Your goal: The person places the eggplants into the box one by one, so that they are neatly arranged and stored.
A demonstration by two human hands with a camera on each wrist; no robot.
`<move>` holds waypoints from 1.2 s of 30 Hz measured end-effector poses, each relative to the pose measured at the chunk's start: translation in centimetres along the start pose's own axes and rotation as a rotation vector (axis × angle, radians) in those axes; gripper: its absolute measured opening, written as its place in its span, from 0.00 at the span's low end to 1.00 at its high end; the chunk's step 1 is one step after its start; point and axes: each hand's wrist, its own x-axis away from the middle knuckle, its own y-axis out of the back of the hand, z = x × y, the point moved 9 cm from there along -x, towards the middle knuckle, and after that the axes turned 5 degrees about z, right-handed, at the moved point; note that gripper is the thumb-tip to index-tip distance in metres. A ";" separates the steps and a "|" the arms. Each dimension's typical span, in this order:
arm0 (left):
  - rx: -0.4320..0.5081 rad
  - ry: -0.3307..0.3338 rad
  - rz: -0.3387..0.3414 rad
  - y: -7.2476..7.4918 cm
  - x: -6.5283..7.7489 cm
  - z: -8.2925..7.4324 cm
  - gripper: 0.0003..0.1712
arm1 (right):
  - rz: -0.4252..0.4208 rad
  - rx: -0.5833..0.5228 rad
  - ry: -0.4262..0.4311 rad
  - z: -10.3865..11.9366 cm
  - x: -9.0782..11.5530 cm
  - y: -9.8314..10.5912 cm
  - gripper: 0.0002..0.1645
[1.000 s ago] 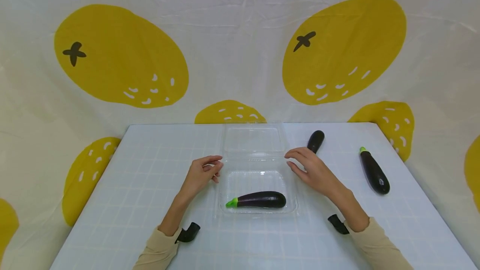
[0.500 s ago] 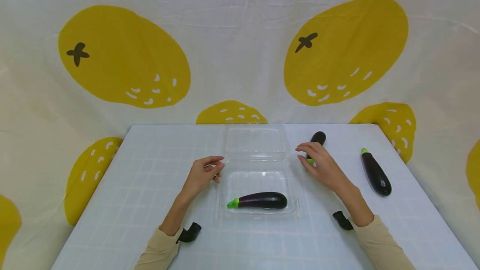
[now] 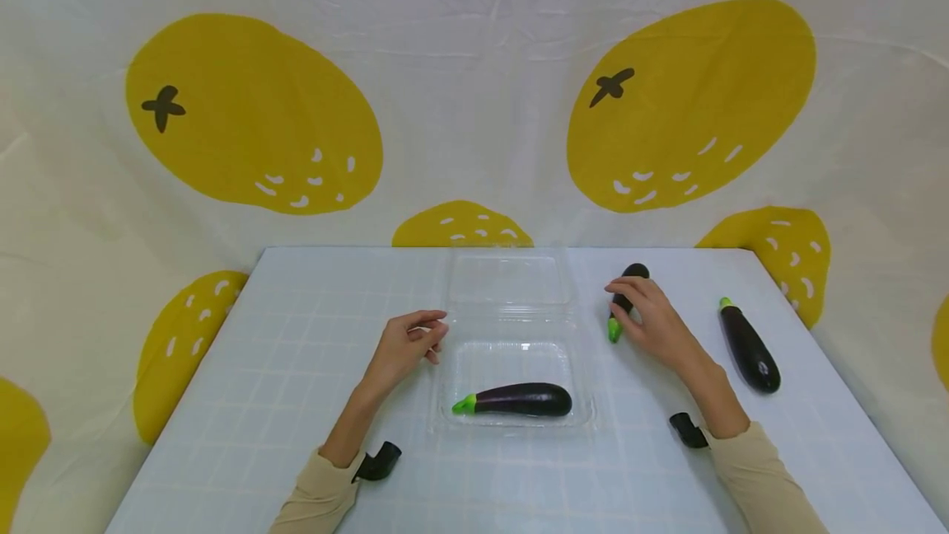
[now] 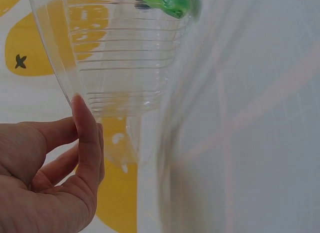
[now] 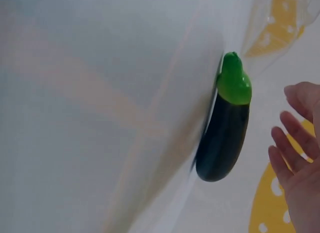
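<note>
Center right, a relaxed right hand [image 3: 652,324] hovers beside one of three eggplants [image 5: 225,125].
Left hand [image 3: 400,346] loose beside one clear container [image 3: 511,363].

From the person's head one view looks forward and down over the white checked tabletop [image 3: 230,402] to the yellow-patterned white backdrop [image 3: 474,114]. The wrist views, much nearer, see it tipped sideways: the left hand's [image 3: 400,346] shares the clear plastic container [image 3: 511,361] with the head view, the right hand's [image 3: 656,324] the dark-purple, green-capped aubergine [image 5: 223,138] beside it.
</note>
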 end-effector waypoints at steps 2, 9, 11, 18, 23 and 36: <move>0.005 -0.013 -0.002 0.0 -0.2 0.5 0.21 | 0.003 0.008 0.000 -0.5 0.1 0.0 0.21; 0.004 -0.011 -0.010 0.1 -0.1 0.5 0.21 | 0.016 0.008 0.007 -1.6 0.1 0.1 0.22; 0.005 -0.006 -0.014 0.2 -0.1 0.5 0.20 | 0.030 0.004 0.007 -1.8 0.1 0.1 0.22; 0.019 -0.006 -0.016 0.1 -0.2 0.6 0.20 | 0.126 -0.003 -0.018 -2.3 0.4 -0.4 0.29; 0.017 -0.009 -0.016 0.1 -0.2 0.5 0.20 | 0.184 0.014 -0.029 -2.4 0.4 -0.7 0.30; -0.001 -0.004 -0.035 0.2 0.0 0.2 0.21 | 0.212 0.063 0.005 -2.7 0.4 -1.1 0.30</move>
